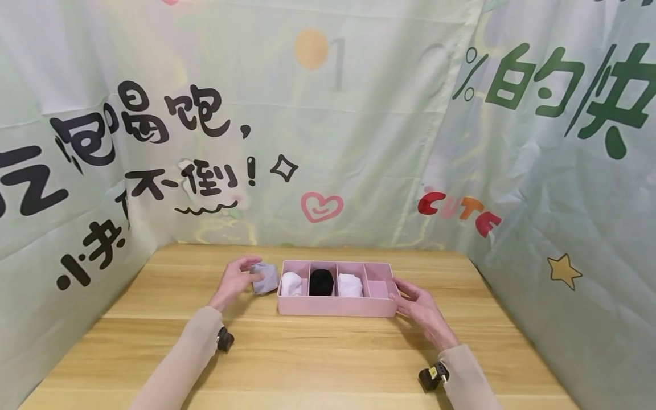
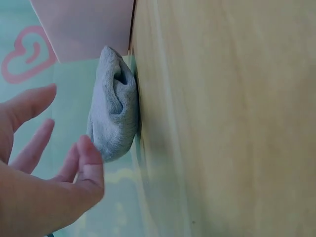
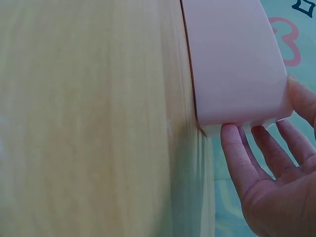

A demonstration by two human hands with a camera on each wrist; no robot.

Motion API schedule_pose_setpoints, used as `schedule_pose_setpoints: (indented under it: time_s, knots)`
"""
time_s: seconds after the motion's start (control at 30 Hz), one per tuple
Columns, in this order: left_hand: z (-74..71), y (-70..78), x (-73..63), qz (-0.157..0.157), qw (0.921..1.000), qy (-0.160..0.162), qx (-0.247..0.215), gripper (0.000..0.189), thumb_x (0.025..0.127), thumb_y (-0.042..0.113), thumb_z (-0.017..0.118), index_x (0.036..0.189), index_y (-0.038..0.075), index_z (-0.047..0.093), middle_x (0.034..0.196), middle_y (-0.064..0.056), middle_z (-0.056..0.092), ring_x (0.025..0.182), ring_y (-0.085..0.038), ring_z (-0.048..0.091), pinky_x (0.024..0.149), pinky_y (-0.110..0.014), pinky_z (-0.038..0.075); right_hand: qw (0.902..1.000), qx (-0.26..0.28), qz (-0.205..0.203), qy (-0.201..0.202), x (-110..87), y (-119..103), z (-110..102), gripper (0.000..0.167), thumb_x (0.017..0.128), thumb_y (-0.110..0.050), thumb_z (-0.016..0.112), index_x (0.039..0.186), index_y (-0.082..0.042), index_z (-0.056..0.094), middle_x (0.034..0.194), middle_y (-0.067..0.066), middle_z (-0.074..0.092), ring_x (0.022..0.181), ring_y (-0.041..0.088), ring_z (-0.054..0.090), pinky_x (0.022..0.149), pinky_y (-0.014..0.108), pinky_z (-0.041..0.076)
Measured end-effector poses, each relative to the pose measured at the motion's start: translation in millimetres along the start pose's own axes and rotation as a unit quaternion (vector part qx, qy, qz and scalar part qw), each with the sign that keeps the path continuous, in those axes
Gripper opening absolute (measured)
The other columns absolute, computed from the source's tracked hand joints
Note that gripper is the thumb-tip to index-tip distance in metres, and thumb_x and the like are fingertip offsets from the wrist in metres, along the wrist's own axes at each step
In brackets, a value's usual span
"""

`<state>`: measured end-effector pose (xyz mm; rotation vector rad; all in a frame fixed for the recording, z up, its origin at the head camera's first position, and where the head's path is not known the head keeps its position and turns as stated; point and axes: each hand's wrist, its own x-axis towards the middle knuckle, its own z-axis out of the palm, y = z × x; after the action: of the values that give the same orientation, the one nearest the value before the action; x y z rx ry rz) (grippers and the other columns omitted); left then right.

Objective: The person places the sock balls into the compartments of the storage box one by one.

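Note:
In the head view my left hand (image 1: 240, 280) is beside a grey folded sock bundle (image 1: 265, 278), fingers spread. The left wrist view shows the bundle (image 2: 113, 106) standing on the table, with a fingertip (image 2: 89, 148) right at its lower edge and the other fingers apart from it. My right hand (image 1: 417, 302) rests its fingertips against the right end of a pink divided box (image 1: 335, 307); in the right wrist view, extended fingers (image 3: 237, 153) touch the end wall and the thumb is by the upper edge. White (image 1: 292, 283), black (image 1: 322, 283) and white (image 1: 351, 286) bundles fill three compartments; the rightmost compartment (image 1: 378, 289) shows its bare floor.
The wooden table (image 1: 318, 359) carries the box near its back edge. Printed fabric curtains (image 1: 359, 142) hang behind and on both sides. Small black cameras (image 1: 224, 339) are strapped at both wrists.

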<state>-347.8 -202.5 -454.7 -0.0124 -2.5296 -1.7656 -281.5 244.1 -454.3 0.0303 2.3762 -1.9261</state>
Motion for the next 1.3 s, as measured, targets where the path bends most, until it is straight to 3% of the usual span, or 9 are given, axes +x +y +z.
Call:
schedule_pose_setpoints:
  time_s: [0.23, 0.5, 0.63, 0.77, 0.97, 1.13, 1.3]
  knots:
    - [2.5, 1.0, 4.1, -0.029, 0.9993, -0.022, 0.006, 0.067, 0.08, 0.0, 0.072, 0.142, 0.008, 0.049, 0.146, -0.019, 0.044, 0.134, -0.04, 0.039, 0.109, -0.056, 0.036, 0.9999, 0.003, 0.01, 0.006, -0.3, 0, -1, 0.059, 0.095, -0.015, 0.065, 0.148, -0.006, 0.042, 0.154, 0.022, 0.036, 0.129, 0.034, 0.052, 0.097, 0.037, 0.052]
    - [4.7, -1.1, 10.2, -0.06, 0.9977, -0.031, -0.005, 0.075, 0.08, -0.004, 0.07, 0.148, 0.011, 0.042, 0.148, -0.024, 0.039, 0.122, -0.04, 0.048, 0.092, -0.043, 0.051, 1.0, 0.005, 0.008, 0.002, 1.3, 0, 1, 0.059, 0.095, -0.014, 0.064, 0.148, -0.005, 0.041, 0.154, 0.022, 0.036, 0.129, 0.035, 0.051, 0.097, 0.037, 0.052]
    - [5.1, -2.0, 13.1, -0.063, 0.9972, -0.04, 0.001, 0.078, 0.078, -0.006, 0.07, 0.148, 0.011, 0.041, 0.149, -0.025, 0.037, 0.122, -0.04, 0.047, 0.095, -0.046, 0.049, 1.0, 0.007, 0.003, 0.001, 0.4, -2, 1, 0.059, 0.096, -0.014, 0.063, 0.149, -0.004, 0.04, 0.154, 0.022, 0.035, 0.128, 0.033, 0.052, 0.099, 0.038, 0.051]
    - [6.1, -4.3, 16.3, -0.058, 0.9964, -0.058, 0.023, 0.072, 0.078, -0.004, 0.071, 0.145, 0.009, 0.045, 0.145, -0.025, 0.041, 0.121, -0.038, 0.046, 0.097, -0.045, 0.045, 1.0, 0.001, 0.002, 0.002, -0.4, -2, 0, 0.058, 0.096, -0.015, 0.063, 0.149, -0.004, 0.04, 0.154, 0.023, 0.035, 0.129, 0.034, 0.051, 0.1, 0.04, 0.05]
    - [8.6, -6.2, 19.6, -0.052, 0.9945, -0.082, 0.038, 0.063, 0.078, -0.006, 0.07, 0.138, 0.007, 0.054, 0.143, -0.024, 0.042, 0.12, -0.036, 0.044, 0.087, -0.037, 0.045, 1.0, 0.004, 0.006, 0.005, 0.4, 0, 1, 0.057, 0.097, -0.013, 0.062, 0.149, -0.005, 0.041, 0.154, 0.022, 0.035, 0.128, 0.033, 0.052, 0.1, 0.041, 0.05]
    - [10.8, -4.2, 19.1, -0.054, 0.9933, -0.09, 0.05, 0.056, 0.077, -0.008, 0.069, 0.13, 0.006, 0.059, 0.137, -0.024, 0.048, 0.111, -0.033, 0.048, 0.074, -0.03, 0.046, 1.0, 0.004, 0.002, 0.004, -0.1, 1, 1, 0.056, 0.097, -0.013, 0.061, 0.149, -0.005, 0.04, 0.155, 0.021, 0.034, 0.128, 0.033, 0.052, 0.101, 0.042, 0.049]
    - [12.2, -2.0, 18.5, -0.056, 0.9933, -0.088, 0.049, 0.054, 0.075, -0.008, 0.068, 0.127, 0.004, 0.061, 0.13, -0.025, 0.051, 0.104, -0.031, 0.05, 0.071, -0.028, 0.046, 1.0, 0.005, 0.0, 0.004, 0.6, 2, 0, 0.056, 0.097, -0.012, 0.061, 0.149, -0.006, 0.04, 0.156, 0.021, 0.033, 0.128, 0.032, 0.052, 0.101, 0.042, 0.049]
